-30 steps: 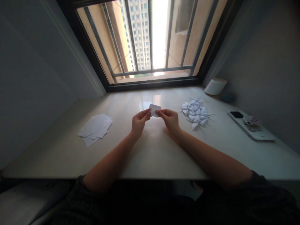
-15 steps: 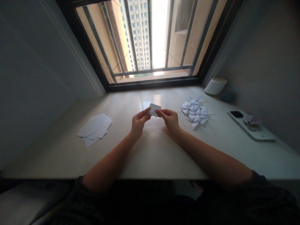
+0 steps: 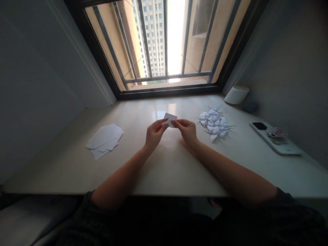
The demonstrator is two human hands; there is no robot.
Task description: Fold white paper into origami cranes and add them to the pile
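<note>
A small white piece of paper (image 3: pixel 170 119) is held just above the pale table (image 3: pixel 166 167), in the middle of the view. My left hand (image 3: pixel 153 133) pinches its left edge with fingers closed. My right hand (image 3: pixel 187 130) pinches its right edge, fingers closed too. Both forearms reach in from the bottom of the view. A stack of flat white paper sheets (image 3: pixel 104 140) lies to the left of my hands. To the right lies a pile of small folded paper figures (image 3: pixel 214 122).
A white phone (image 3: pixel 274 141) with a small object on it lies at the right. A white round container (image 3: pixel 236 94) and a small dark object (image 3: pixel 249 107) stand at the back right corner. A barred window (image 3: pixel 164 51) rises behind the table.
The paper and both hands have stayed nearly in place; the paper has tilted slightly flatter between the fingertips. The view has shifted a little.
</note>
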